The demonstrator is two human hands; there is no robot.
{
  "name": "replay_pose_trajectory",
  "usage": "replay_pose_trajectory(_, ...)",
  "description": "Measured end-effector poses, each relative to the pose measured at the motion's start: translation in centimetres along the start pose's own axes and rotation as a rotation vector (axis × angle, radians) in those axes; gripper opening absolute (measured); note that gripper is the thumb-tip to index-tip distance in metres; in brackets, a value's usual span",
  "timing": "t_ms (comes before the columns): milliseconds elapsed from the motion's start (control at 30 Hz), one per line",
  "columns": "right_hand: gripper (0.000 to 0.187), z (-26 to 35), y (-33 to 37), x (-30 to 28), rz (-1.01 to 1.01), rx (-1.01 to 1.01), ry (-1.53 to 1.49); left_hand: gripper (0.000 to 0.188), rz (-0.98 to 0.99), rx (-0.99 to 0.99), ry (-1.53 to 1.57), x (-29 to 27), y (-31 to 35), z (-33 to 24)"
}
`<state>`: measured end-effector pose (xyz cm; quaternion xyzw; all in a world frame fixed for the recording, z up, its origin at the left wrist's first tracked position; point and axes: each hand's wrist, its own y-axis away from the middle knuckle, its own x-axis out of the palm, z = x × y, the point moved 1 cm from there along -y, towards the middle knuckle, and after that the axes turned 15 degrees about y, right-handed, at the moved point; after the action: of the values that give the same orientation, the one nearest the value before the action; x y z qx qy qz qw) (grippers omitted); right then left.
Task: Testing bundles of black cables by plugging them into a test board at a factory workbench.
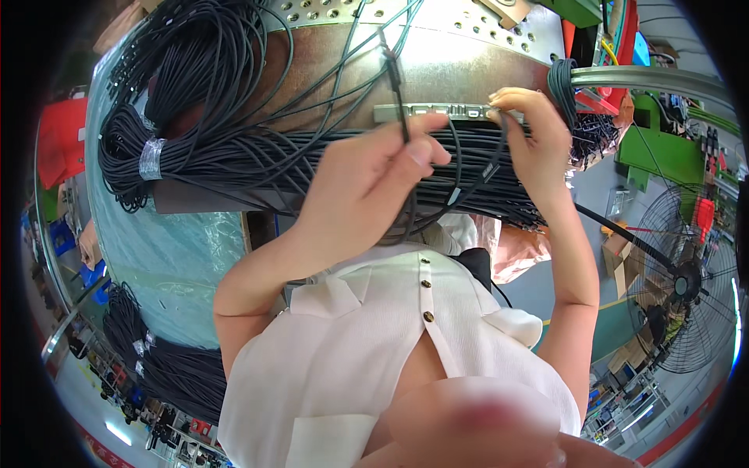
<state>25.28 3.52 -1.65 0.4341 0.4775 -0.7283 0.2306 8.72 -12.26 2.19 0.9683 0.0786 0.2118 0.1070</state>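
My left hand (355,187) pinches a thin black cable (403,113) between thumb and forefinger. The upper part of that cable, with a thicker dark section, stands up past the fingers and is slightly blurred. To the right, my right hand (542,144) has its fingertips together at the right end of a slotted metal strip (390,114). A black cable with a printed label (490,171) runs up to those fingertips; the piece gripped there is mostly hidden. Beneath both hands a thick row of black cables (304,168) lies along the bench edge.
Coiled black cable bundles (152,160), bound with clear wrap, lie at the left on a film-covered surface (183,273). A perforated metal plate (335,11) is at the back of the brown bench top (312,66). A large black fan (685,285) stands at the right, near green bins (663,140).
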Motion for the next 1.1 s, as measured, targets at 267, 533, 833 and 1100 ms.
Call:
replay_pose_trajectory(267, 0.018, -0.8, 0.9, 2.1, 0.207, 0.131, -0.259, 0.040, 0.213, -0.386, 0.343, 1.3, -0.9, 0.9)
replay_pose_trajectory(533, 0.022, -0.1, -1.4, -1.7, -0.102, -0.313, 0.099, 0.040, 0.306, -0.633, 0.495, 2.3, -2.1, 0.3)
replay_pose_trajectory(833, 0.017, -1.3, -0.9, -2.5, -0.099, -0.101, 0.248, 0.026, 0.144, -0.540, 0.397, 2.1, -3.4, -0.5)
replay_pose_trajectory(1100, 0.009, -2.9, 1.4, 1.0, 0.309, 0.253, -0.427, 0.035, 0.173, -0.227, -0.094, -3.0, -2.9, -2.7)
